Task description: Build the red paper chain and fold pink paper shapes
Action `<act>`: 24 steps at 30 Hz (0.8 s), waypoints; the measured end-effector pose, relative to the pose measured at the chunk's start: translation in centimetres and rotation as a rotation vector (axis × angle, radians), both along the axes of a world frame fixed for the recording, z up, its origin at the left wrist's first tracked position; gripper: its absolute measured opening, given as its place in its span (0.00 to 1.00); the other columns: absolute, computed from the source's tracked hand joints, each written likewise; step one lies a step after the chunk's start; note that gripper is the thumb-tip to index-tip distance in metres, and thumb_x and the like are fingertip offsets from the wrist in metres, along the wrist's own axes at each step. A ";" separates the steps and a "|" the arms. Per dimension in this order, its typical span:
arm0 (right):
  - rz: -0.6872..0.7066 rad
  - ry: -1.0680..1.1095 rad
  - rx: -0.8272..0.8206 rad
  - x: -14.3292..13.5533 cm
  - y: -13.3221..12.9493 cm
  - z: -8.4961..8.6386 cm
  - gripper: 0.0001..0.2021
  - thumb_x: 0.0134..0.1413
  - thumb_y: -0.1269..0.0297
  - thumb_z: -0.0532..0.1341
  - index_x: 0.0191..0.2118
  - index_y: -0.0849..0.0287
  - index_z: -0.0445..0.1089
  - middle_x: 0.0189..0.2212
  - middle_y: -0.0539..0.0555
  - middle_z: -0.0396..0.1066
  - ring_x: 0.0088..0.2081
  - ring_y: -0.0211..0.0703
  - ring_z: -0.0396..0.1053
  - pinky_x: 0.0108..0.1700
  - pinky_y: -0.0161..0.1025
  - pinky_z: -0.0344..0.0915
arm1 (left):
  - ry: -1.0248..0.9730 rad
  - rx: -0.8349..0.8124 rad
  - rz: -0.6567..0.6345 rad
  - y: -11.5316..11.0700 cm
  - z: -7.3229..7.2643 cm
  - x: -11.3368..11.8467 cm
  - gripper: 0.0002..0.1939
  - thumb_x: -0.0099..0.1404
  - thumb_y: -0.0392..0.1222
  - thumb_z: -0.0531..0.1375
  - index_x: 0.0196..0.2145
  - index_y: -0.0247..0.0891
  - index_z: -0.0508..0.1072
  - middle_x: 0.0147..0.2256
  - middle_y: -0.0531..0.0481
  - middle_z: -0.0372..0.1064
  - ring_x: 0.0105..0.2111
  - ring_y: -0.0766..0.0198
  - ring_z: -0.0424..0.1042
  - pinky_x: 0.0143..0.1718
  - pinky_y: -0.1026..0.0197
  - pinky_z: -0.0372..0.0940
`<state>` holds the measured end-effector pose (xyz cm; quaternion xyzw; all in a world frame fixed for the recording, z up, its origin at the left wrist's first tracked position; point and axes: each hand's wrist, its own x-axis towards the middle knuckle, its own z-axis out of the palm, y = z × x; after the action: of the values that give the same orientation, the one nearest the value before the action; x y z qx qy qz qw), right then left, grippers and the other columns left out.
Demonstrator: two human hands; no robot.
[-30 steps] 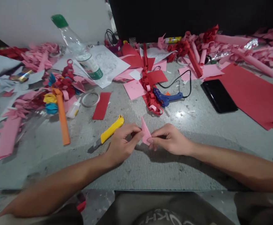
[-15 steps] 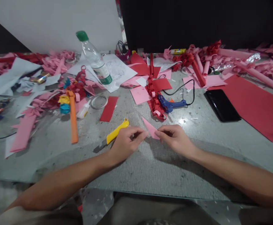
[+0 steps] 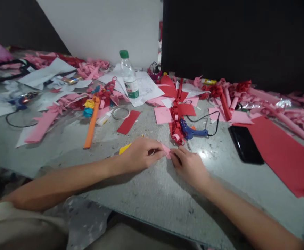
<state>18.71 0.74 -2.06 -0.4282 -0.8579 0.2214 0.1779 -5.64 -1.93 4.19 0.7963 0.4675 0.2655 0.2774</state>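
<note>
A small pink paper piece (image 3: 166, 150) is pinched between both my hands over the table. My left hand (image 3: 142, 152) grips its left end between thumb and fingers. From the right, my right hand (image 3: 189, 165) closes on its other end. Part of the paper is hidden by my fingertips. Under and behind my left hand lies a yellow cutter (image 3: 124, 148), mostly covered. Just beyond my hands are a red paper chain (image 3: 176, 125) and a blue glue gun (image 3: 192, 131).
A clear bottle with a green cap (image 3: 131, 81) stands behind my left hand. A black phone (image 3: 246, 144) and red sheets (image 3: 279, 149) lie at the right. An orange paper strip (image 3: 91, 125), a tape roll (image 3: 121, 113) and pink scraps are at the left.
My left hand has moved onto the pink paper's left end, where only my right hand held it before. The view has turned left, and the cutter is now more covered.
</note>
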 end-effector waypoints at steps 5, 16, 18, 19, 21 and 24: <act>-0.008 0.105 0.035 0.0 0.4 -0.2 0.14 0.75 0.61 0.56 0.47 0.58 0.81 0.39 0.58 0.79 0.36 0.45 0.74 0.38 0.39 0.60 | 0.367 0.008 0.118 5.7 1.7 -6.1 0.16 0.74 0.52 0.59 0.48 0.47 0.84 0.51 0.45 0.82 0.55 0.49 0.78 0.60 0.52 0.64; -0.095 0.361 -0.030 -0.8 1.5 -0.1 0.14 0.70 0.63 0.60 0.33 0.58 0.79 0.29 0.53 0.78 0.32 0.43 0.71 0.37 0.39 0.57 | 0.542 -0.088 0.139 15.7 -1.1 -18.3 0.35 0.56 0.59 0.69 0.58 0.42 0.80 0.61 0.39 0.76 0.62 0.39 0.73 0.65 0.48 0.67; -0.092 0.365 -0.052 -0.6 1.4 0.0 0.16 0.71 0.62 0.59 0.31 0.58 0.78 0.29 0.53 0.77 0.32 0.43 0.70 0.37 0.40 0.57 | 0.527 -0.103 0.137 15.8 -1.8 -18.5 0.35 0.57 0.59 0.69 0.60 0.41 0.79 0.58 0.39 0.77 0.59 0.40 0.75 0.62 0.49 0.68; -0.091 0.365 -0.059 -0.6 1.4 0.0 0.16 0.71 0.62 0.59 0.31 0.58 0.78 0.29 0.53 0.77 0.32 0.43 0.69 0.37 0.40 0.56 | 0.519 -0.107 0.140 15.9 -2.0 -18.5 0.35 0.57 0.59 0.69 0.59 0.41 0.79 0.55 0.39 0.78 0.57 0.39 0.75 0.61 0.48 0.68; -0.091 0.370 -0.068 -0.6 1.5 0.1 0.16 0.71 0.61 0.59 0.31 0.58 0.78 0.29 0.53 0.77 0.33 0.43 0.70 0.38 0.40 0.57 | 0.494 -0.112 0.140 16.1 -2.0 -18.3 0.33 0.57 0.58 0.69 0.57 0.40 0.80 0.53 0.39 0.78 0.55 0.39 0.76 0.59 0.47 0.68; -0.109 0.397 -0.074 -0.6 1.5 0.1 0.16 0.70 0.59 0.60 0.34 0.58 0.81 0.30 0.54 0.79 0.33 0.45 0.71 0.38 0.40 0.59 | 0.424 -0.119 0.113 16.0 -1.6 -17.8 0.27 0.55 0.56 0.70 0.50 0.41 0.82 0.53 0.41 0.77 0.57 0.40 0.75 0.60 0.48 0.67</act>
<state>18.06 2.28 -1.99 -0.4280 -0.7730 0.3229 0.3393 -23.46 14.07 2.59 0.7890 0.5741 0.0791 0.2039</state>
